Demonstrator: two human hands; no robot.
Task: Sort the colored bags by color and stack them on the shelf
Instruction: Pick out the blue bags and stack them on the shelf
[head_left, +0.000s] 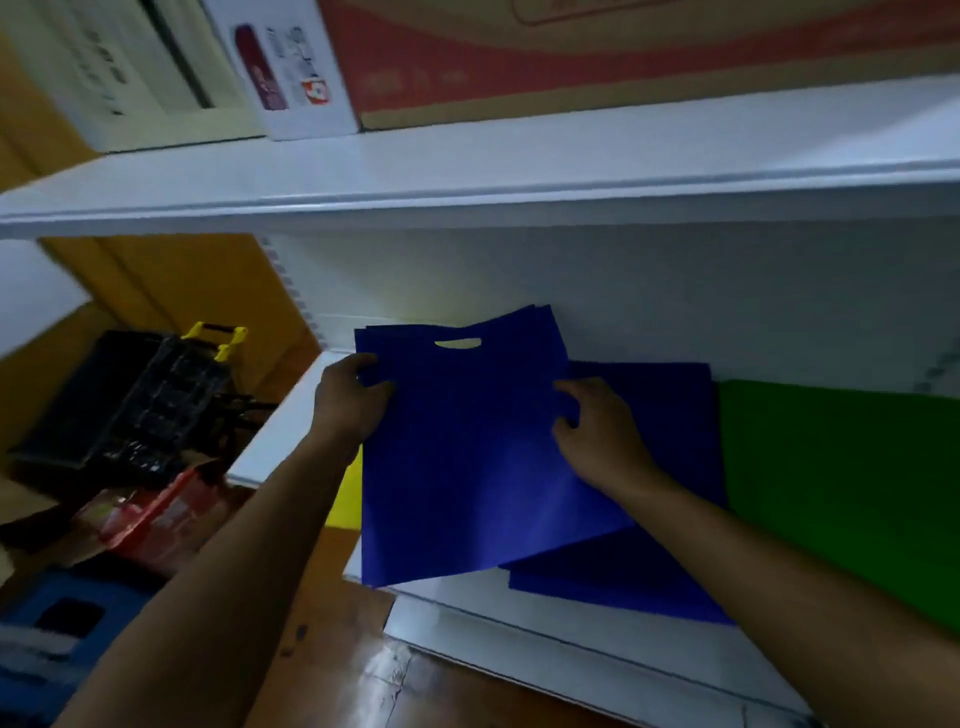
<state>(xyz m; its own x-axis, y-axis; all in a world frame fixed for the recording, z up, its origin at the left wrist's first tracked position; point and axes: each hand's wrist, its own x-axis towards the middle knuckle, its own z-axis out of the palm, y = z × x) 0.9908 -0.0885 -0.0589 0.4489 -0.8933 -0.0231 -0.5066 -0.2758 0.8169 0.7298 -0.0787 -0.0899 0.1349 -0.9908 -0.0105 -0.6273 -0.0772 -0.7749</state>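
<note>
I hold a flat blue bag (467, 457) with a cut-out handle slot over the white shelf (291, 415). My left hand (350, 397) pinches its left edge near the top. My right hand (597, 431) grips its right edge. Beneath and to the right lies a stack of blue bags (670, 426) on the shelf. A green bag stack (841, 488) lies further right, beside the blue ones. A yellow bag (349, 493) peeks out under the held bag at its left side, mostly hidden.
The shelf above (467, 171) carries cardboard boxes (597, 52). To the left on the floor stand black crates (119, 400) with a yellow-handled cart, a red basket (156, 514) and a blue crate (62, 623). Wooden floor shows below the shelf edge.
</note>
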